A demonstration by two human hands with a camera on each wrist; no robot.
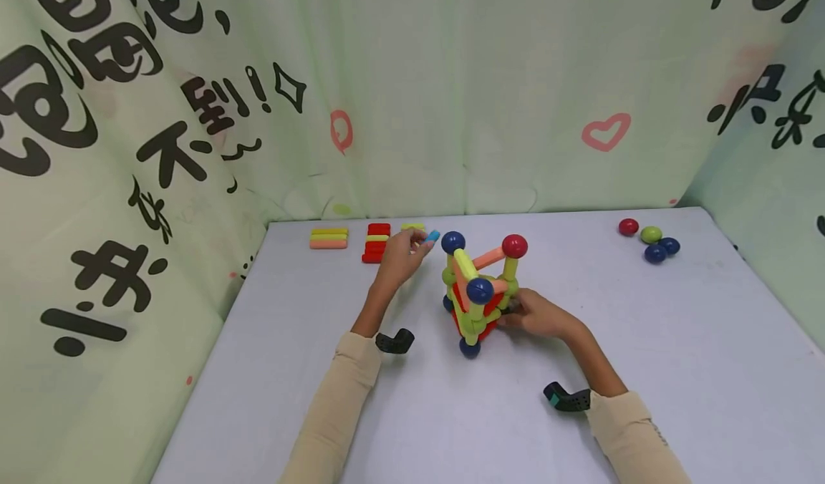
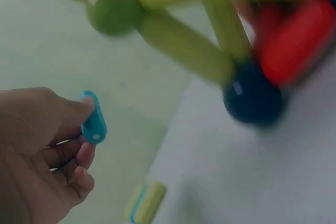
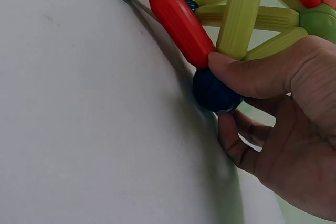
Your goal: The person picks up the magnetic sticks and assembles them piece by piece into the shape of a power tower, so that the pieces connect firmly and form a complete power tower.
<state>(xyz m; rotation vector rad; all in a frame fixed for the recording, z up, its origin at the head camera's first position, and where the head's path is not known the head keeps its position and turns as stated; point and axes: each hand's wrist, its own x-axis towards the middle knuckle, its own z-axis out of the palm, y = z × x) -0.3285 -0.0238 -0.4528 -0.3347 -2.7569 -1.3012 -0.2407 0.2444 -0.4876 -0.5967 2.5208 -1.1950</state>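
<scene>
1. With my left hand (image 1: 402,258) I pinch a light blue stick (image 2: 94,119) between thumb and fingers, just beside the framework and not touching it
2. With my right hand (image 1: 538,313) I grip a dark blue corner ball (image 3: 214,92) low on the framework, my thumb near the end of a red stick (image 3: 184,27)
3. The framework (image 1: 480,291) of sticks and balls stands on the table (image 1: 644,341), between my hands
4. If I pulled or twisted that corner ball too hard, I judge its joints could part and the side above could sag
5. A bump from my left hand against the tall upper corners, such as the red ball (image 1: 515,246), might tip or loosen them
6. A slack pinch could let the light blue stick drop
7. I see no container; the spare pieces lie straight on the table: yellow and orange sticks (image 1: 329,238), red and yellow sticks (image 1: 377,244) near my left hand, and loose balls (image 1: 654,253) in red, green and blue at the far right
</scene>
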